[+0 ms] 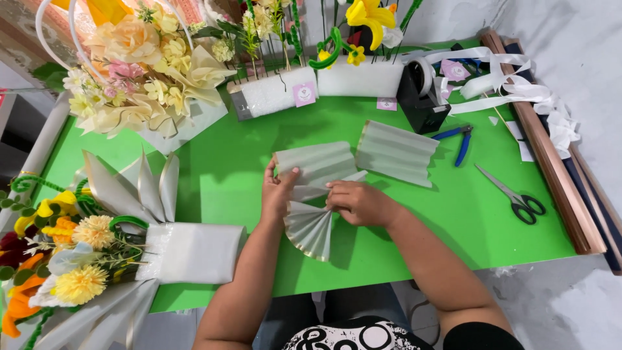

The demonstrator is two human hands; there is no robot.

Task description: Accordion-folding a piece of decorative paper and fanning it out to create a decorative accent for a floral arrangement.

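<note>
Your left hand (277, 192) grips the pleated sheet of pale wrapping paper (315, 194) at its pinched middle, with the thumb lying on top of the upper folds and the fingers closed around the edge. Your right hand (358, 202) presses on the same paper from the other side; its fingers are bent and closed over the gathered point, so both hands meet there, almost touching. Above the hands the paper spreads flat in wide folds, and below them it opens like a fan with a thin gold edge, resting on the green bench (220, 168) near its front edge.

Just beside it, to the right and a little further from you, a second pleated sheet (395, 152) lies flat on the bench, apart from your hands. Blue-handled pliers (459, 138) lie near the right end of this sheet, and black-handled scissors (515, 196) lie further right, closed as far as I can see. A black tape dispenser (422, 97) stands behind the second sheet, with loose white ribbon (512, 84) beside it.

At the left front of the bench a finished bouquet (97, 259) lies on its side, with yellow and orange flowers and a white wrapped handle. At the back left stands another bouquet with cream flowers (146, 71), and two white foam blocks (278, 91) hold flower stems along the back edge.
</note>
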